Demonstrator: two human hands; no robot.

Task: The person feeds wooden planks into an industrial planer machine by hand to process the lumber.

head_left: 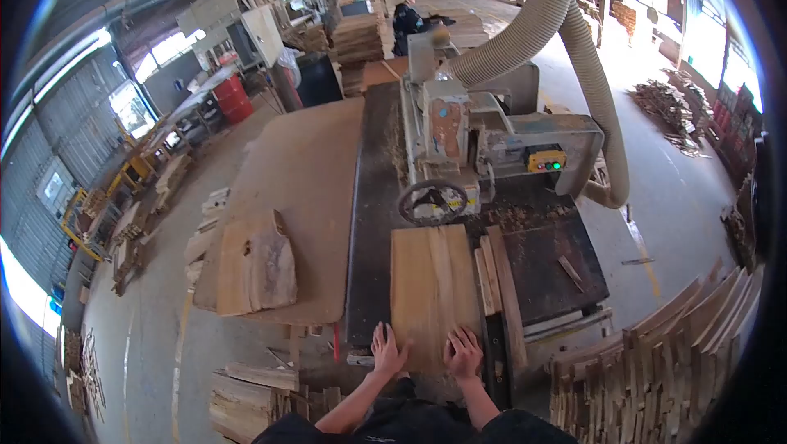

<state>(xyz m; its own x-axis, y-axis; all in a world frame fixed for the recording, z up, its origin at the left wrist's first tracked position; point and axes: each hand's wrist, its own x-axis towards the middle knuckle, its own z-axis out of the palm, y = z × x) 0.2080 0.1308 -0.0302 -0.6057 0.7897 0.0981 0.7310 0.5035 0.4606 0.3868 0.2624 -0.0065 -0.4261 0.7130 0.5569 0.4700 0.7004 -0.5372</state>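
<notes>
our left hand and right hand, fingers apart, touch an oblong, seemingly smooth wooden board pointing lengthwise forward.

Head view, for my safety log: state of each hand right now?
Left hand: open, at the left edge of the wooden board.
Right hand: open, on the board's right side.

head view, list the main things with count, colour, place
wide board: 1, pale brown, on the dark worktable
narrow strips: several, brown, right of the board
machine: 1, mostly grey, beyond the board
hose: 2 sections, beige, above and right of machine
rough slab: 1, brown, on left side table
stacked boards: many, brown, lower right
drum: 1, red, back left
co-worker: at least 1, dark clothes, behind machine
left hand: 1, bare, board's near left edge
right hand: 1, bare, board's near right
</notes>
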